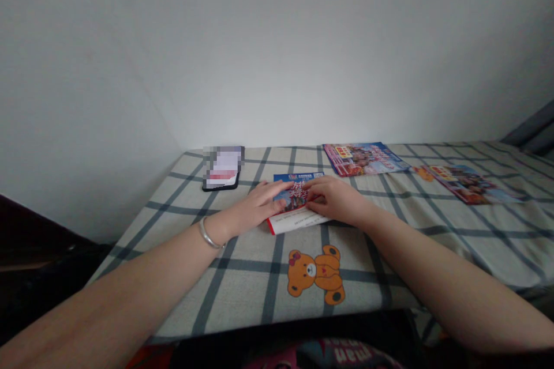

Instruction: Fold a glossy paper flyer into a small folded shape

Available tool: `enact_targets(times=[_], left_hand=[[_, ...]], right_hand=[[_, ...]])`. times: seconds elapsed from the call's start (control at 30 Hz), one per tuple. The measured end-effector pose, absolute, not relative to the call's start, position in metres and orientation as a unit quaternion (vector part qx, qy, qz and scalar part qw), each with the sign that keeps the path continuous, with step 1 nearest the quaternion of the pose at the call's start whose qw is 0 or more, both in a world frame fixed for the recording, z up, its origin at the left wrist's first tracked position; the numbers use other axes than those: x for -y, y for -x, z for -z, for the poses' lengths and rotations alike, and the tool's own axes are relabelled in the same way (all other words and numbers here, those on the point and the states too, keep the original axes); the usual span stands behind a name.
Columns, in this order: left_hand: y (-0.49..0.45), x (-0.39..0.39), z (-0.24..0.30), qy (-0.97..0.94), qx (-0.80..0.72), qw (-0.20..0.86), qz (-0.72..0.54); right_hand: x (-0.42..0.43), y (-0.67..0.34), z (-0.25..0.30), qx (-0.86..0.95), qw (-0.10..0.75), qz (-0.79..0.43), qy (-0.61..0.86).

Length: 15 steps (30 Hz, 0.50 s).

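Note:
A partly folded leaflet lies on the checked cloth in front of me. Its upper part is blue with large lettering and a picture; the lower strip is white with a red left edge. My left hand rests at the leaflet's left side, fingers stretched out flat across the printed part, thumb below them. It wears a silver bangle on the wrist. On the right side, my right hand has its fingers bent and drawn together against the leaflet, fingertips close to the left hand's. Its palm hides the leaflet's right edge.
A phone with a lit, partly blurred screen lies at the back left. Several printed leaflets sit by the wall, with another leaflet farther right. The tablecloth carries a printed bear and has wrinkles on the right.

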<state>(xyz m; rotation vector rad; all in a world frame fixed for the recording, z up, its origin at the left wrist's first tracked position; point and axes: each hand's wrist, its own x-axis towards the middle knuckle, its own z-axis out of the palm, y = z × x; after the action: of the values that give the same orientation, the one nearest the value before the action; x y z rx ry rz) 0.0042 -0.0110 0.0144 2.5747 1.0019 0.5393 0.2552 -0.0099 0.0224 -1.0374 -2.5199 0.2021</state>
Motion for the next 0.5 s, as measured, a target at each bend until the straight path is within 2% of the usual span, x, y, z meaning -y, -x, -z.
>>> enact_targets(times=[0.2,0.5], left_hand=[[-0.002,0.006,-0.010,-0.893,-0.350,0.202,-0.200],[-0.012,0.016,-0.006,-0.900,-0.355,0.118,-0.223]], right_hand=[[0.001,-0.255,-0.014,0.882,0.214,-0.042,0.418],[-0.007,-0.257,-0.012,0.846,0.212,0.007,0.489]])
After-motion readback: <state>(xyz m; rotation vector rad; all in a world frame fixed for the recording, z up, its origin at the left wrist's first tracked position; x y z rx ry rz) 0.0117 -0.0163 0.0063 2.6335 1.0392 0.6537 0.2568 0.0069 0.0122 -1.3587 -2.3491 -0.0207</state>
